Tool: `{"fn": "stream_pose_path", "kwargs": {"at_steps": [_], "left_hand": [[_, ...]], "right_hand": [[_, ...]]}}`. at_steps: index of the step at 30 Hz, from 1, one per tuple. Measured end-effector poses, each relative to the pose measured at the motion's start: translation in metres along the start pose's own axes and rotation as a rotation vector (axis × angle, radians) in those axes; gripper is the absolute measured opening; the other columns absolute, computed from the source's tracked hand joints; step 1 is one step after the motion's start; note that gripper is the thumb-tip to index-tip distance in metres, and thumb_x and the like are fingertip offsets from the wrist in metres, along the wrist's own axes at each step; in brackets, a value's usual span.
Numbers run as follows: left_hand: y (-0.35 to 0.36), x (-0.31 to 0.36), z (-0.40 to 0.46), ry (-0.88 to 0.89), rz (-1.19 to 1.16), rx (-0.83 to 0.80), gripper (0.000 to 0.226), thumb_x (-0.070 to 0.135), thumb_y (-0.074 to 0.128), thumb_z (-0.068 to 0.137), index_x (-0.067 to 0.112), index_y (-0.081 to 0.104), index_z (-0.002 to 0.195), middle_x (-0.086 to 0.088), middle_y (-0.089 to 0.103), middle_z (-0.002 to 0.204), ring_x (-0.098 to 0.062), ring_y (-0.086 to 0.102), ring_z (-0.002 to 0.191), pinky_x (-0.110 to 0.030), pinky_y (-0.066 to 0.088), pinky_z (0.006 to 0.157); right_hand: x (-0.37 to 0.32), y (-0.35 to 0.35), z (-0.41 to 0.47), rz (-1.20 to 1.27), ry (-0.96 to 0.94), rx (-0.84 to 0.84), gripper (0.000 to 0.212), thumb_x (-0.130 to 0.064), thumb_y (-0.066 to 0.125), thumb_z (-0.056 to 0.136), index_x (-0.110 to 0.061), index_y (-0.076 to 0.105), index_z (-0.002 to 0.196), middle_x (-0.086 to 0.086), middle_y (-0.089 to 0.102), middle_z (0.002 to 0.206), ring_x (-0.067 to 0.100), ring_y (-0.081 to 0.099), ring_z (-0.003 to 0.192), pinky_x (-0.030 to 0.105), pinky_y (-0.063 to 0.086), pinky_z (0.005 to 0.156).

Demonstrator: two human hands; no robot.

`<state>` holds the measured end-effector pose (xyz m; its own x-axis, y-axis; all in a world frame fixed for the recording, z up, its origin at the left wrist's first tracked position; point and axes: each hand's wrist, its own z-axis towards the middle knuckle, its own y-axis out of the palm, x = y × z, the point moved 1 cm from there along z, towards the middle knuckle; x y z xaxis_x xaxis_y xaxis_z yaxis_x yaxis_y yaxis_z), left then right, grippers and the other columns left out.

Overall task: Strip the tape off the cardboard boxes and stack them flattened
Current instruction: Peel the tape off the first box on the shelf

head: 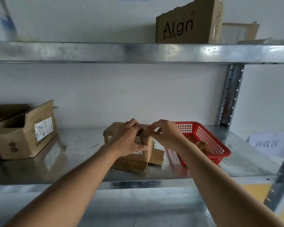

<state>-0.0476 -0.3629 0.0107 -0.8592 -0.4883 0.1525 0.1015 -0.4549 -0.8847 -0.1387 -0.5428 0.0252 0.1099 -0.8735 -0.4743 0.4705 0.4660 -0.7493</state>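
The small cardboard box point(131, 145) sat just left of the red basket point(202, 141), the left hand point(129, 138) gripping it steady so the right hand point(164, 131) could pinch at tape on top.

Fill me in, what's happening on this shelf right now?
A person is working on the small cardboard box in the middle of the metal shelf. The left hand holds it down from the top while the right hand pinches at its top edge, apparently picking at tape. A red basket sits just right; an open box waits at left.
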Motion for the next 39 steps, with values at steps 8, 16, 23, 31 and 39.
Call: {"fn": "stream_pose_path", "kwargs": {"at_steps": [8, 16, 23, 31, 39], "left_hand": [[-0.025, -0.057, -0.014, -0.212, 0.176, -0.122, 0.107, 0.099, 0.052, 0.065, 0.032, 0.046, 0.147, 0.011, 0.044, 0.129, -0.016, 0.049, 0.125, -0.045, 0.031, 0.117], [-0.039, -0.075, -0.021, -0.206, 0.026, -0.093, 0.069, 0.068, 0.079, 0.075, 0.03, 0.056, 0.128, 0.016, 0.046, 0.119, -0.015, 0.041, 0.118, -0.038, 0.049, 0.095], [-0.042, -0.074, -0.023, -0.164, -0.006, -0.002, 0.072, 0.06, 0.091, 0.064, 0.032, 0.044, 0.112, 0.011, 0.04, 0.114, -0.014, 0.042, 0.109, -0.031, 0.044, 0.081], [-0.049, -0.079, -0.032, -0.175, -0.207, 0.147, 0.056, 0.077, 0.065, 0.08, 0.022, 0.063, 0.09, 0.008, 0.047, 0.1, -0.008, 0.056, 0.086, -0.027, 0.047, 0.073], [-0.074, -0.09, -0.016, -0.518, -0.448, -0.052, 0.033, 0.033, 0.068, 0.085, 0.004, 0.064, 0.07, 0.007, 0.049, 0.095, -0.003, 0.048, 0.093, -0.019, 0.036, 0.074]], "right_hand": [[-0.013, 0.015, 0.016, -0.138, 0.073, -0.205, 0.03, -0.042, 0.061, 0.101, -0.02, 0.069, 0.119, 0.003, 0.051, 0.127, 0.021, 0.061, 0.103, 0.028, 0.047, 0.084], [-0.033, 0.02, 0.027, -0.243, 0.062, -0.257, 0.058, -0.062, 0.079, 0.079, -0.023, 0.059, 0.116, -0.003, 0.046, 0.118, 0.017, 0.052, 0.101, 0.028, 0.045, 0.079], [-0.033, 0.024, 0.035, -0.245, 0.045, -0.216, 0.067, -0.053, 0.092, 0.067, -0.029, 0.048, 0.111, -0.005, 0.053, 0.112, 0.014, 0.054, 0.095, 0.022, 0.046, 0.07], [-0.038, 0.026, 0.031, -0.239, 0.021, -0.146, 0.065, -0.053, 0.094, 0.064, -0.034, 0.047, 0.106, -0.007, 0.056, 0.103, 0.017, 0.056, 0.093, 0.025, 0.039, 0.064], [-0.043, 0.028, 0.027, -0.134, 0.002, 0.039, 0.058, -0.034, 0.099, 0.061, -0.018, 0.078, 0.112, -0.007, 0.054, 0.106, 0.016, 0.055, 0.097, 0.008, 0.033, 0.067]]}}
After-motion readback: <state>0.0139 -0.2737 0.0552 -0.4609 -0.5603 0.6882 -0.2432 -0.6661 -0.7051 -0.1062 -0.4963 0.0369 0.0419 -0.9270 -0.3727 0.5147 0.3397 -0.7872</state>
